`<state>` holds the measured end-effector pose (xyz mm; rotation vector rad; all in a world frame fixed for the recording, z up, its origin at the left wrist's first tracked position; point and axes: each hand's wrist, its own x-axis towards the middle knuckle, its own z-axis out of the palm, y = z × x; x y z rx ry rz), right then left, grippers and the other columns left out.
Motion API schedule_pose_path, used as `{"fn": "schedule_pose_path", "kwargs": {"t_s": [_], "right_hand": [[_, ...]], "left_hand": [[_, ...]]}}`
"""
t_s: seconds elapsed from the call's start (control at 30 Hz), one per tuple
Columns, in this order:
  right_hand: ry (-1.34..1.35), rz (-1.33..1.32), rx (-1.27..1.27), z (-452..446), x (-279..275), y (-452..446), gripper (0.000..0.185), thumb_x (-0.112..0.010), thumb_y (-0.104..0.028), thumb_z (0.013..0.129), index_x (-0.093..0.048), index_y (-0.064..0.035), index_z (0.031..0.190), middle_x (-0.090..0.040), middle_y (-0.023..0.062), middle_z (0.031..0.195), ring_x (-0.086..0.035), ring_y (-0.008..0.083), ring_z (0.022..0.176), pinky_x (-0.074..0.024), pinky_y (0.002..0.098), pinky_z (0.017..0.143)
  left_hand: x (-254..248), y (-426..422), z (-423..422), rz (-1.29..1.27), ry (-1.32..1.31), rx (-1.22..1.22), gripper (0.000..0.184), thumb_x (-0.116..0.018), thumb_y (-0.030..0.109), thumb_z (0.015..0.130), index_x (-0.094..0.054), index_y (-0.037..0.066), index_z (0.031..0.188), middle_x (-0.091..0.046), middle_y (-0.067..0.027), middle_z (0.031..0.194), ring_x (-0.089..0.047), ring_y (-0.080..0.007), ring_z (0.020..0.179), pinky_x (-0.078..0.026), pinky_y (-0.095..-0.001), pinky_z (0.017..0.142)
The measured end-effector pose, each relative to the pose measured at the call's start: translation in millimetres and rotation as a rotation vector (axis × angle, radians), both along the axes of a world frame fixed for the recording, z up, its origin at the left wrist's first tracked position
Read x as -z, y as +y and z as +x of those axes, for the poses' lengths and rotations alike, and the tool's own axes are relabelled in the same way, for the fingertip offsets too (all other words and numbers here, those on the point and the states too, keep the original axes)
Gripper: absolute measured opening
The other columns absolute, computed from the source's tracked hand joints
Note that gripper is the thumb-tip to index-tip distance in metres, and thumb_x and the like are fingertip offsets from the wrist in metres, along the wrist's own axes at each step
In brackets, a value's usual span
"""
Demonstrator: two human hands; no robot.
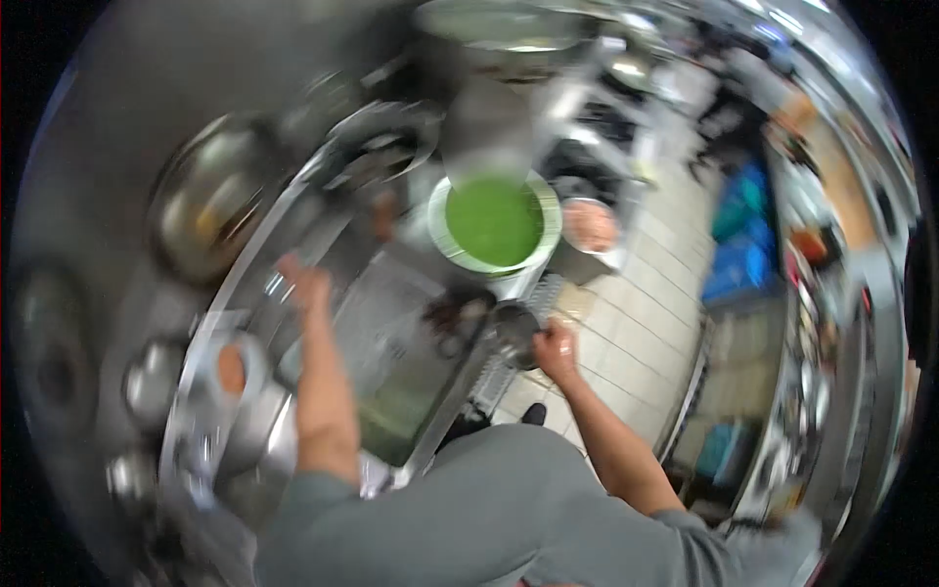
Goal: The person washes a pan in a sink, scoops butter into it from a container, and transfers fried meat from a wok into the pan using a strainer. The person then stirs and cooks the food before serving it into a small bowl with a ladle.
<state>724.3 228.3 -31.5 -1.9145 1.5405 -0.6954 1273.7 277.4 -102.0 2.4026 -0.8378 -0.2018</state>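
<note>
My right hand (556, 350) is closed on the edge of a small round metal bowl (515, 335), held over the right rim of the sink. My left hand (311, 287) reaches out over the far left side of the steel sink (411, 396). Its fingers are smeared by motion, and a small shiny spot shows beside them; I cannot make out whether they hold it. Ahead of the sink stands a large pale pot (440, 227) filled with a bright green liquid (494, 223). A dark, blurred item (452, 315) lies by the sink's right side.
A container of pinkish food (591, 227) stands right of the green liquid, near a black stovetop (587, 161). Metal pans (220, 196) line the left wall. A tiled floor (636, 293) runs along the right, with blue bags (740, 259) and shelving beyond. Another person (734, 112) is farther off.
</note>
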Motion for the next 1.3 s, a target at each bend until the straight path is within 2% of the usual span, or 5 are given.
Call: {"fn": "schedule_pose_path", "kwargs": {"t_s": [0.17,0.27,0.6,0.97,1.3], "right_hand": [[0.02,-0.11,0.336,-93.7,-23.1,9.5,0.021,-0.062,-0.016,0.079,-0.051,-0.001,0.07,-0.057,0.0234,0.069,-0.058,0.0409,0.064,-0.047,0.048,0.061],[0.197,-0.199,0.41,-201.0,-8.0,17.5,0.023,-0.065,-0.022,0.081,-0.056,-0.0034,0.072,-0.06,0.0209,0.07,-0.061,0.0419,0.07,-0.0485,0.051,0.063],[0.592,0.142,1.04,-571.3,46.4,96.9,0.02,-0.062,-0.024,0.082,-0.068,-0.0089,0.093,-0.071,0.0172,0.098,-0.067,0.0397,0.096,-0.0537,0.0493,0.082],[-1.417,-0.456,1.81,-918.2,64.2,98.8,0.024,-0.053,-0.019,0.103,-0.052,-0.0013,0.119,-0.062,0.0157,0.103,-0.064,0.0291,0.072,-0.0568,0.0408,0.055],[-1.708,-0.653,1.626,-1063.0,139.3,66.5,0.034,-0.048,-0.032,0.105,-0.049,-0.0018,0.12,-0.062,0.019,0.097,-0.063,0.0341,0.088,-0.0574,0.047,0.08]], "left_hand": [[-24.3,-4.4,-51.9,1.353,-0.693,0.316,0.065,-0.034,0.032,0.102,-0.023,-0.004,0.155,-0.018,-0.0205,0.164,-0.012,-0.0325,0.154,-0.003,-0.054,0.124],[148.5,34.3,23.0,0.46,-0.372,0.259,0.076,-0.062,0.034,0.09,-0.035,-0.006,0.149,-0.044,-0.0261,0.15,-0.032,-0.0385,0.146,-0.018,-0.0461,0.123],[85.3,100.7,-172.3,0.462,-0.248,0.193,0.041,-0.057,0.034,0.092,-0.065,0.002,0.116,-0.066,-0.0187,0.114,-0.065,-0.0376,0.099,-0.054,-0.0468,0.084],[27.0,26.9,-494.4,0.779,0.0,0.608,0.044,-0.061,0.035,0.089,-0.065,0.003,0.119,-0.063,-0.0205,0.121,-0.062,-0.0389,0.109,-0.051,-0.0465,0.09],[7.2,-52.9,-554.2,1.163,0.155,0.706,0.047,-0.065,0.036,0.085,-0.066,0.005,0.121,-0.061,-0.0222,0.128,-0.059,-0.0401,0.117,-0.049,-0.0462,0.096]]}}
